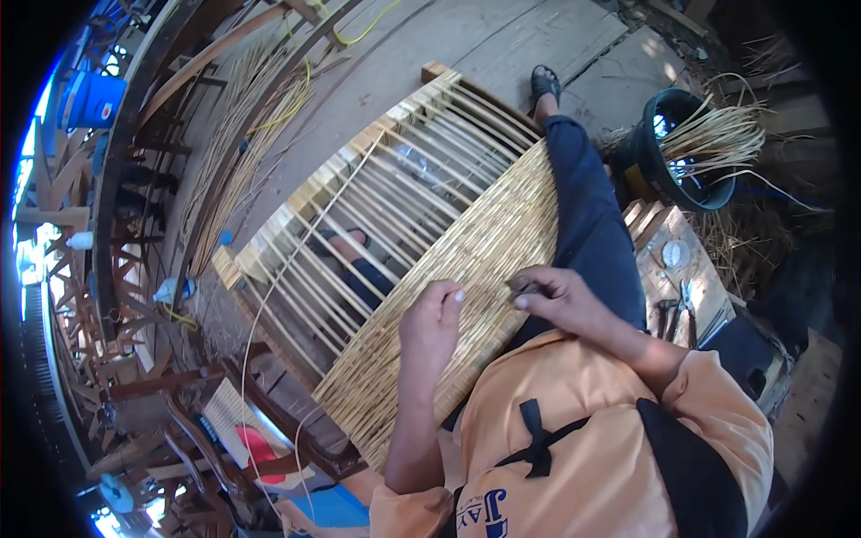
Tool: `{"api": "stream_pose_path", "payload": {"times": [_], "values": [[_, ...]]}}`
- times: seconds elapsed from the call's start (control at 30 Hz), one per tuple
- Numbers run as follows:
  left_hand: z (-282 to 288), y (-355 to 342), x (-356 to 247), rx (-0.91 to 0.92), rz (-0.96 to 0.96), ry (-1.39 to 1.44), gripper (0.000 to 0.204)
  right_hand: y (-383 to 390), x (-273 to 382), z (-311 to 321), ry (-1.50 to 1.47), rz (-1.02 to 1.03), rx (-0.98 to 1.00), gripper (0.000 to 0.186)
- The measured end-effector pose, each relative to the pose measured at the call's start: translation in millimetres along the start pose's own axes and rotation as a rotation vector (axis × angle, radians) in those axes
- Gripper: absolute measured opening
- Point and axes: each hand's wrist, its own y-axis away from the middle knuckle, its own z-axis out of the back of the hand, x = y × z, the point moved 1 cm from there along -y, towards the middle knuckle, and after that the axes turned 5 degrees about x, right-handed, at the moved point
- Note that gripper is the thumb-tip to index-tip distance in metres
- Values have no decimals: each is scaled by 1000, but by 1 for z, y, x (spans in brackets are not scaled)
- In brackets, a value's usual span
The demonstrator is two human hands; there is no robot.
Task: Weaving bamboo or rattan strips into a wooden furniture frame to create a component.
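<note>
Left hand (432, 316) fist closed on the woven rattan panel (466, 269) across the lap. Right hand (556, 300) pinching a small dark tool (523, 287) against the weave. At two o'clock, dark bucket (647, 166) holding loose rattan strands (717, 136).

Few such items in view. Far to the upper left of the hands (484, 309), at the picture's edge: a blue plastic bucket (92, 99) bearing a small white-and-red label (107, 111) on its side. Left of the hands, among the wooden frames: a small white bottle (81, 240) and a pale clear bottle (172, 290), lying near the floor. Below and left of the hands: a flat package or sheet (260, 446) in white and red, with a blue one (336, 507) just beside it, kind unclear. No signs or screens visible.
</note>
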Motion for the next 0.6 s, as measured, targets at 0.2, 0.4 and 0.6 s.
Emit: {"api": "stream_pose_path", "payload": {"times": [0.2,0.4,0.6], "values": [[-1,-8,-2,19,-25,186,15,-11,15,-8,-266,-150,-11,32],[-5,-11,-11,132,-29,140,16,-35,1,0,-603,-104,-100,16],[-7,-7,-2,99,-8,-96,20,-48,-1,26,-462,-102,-318,22]]}}
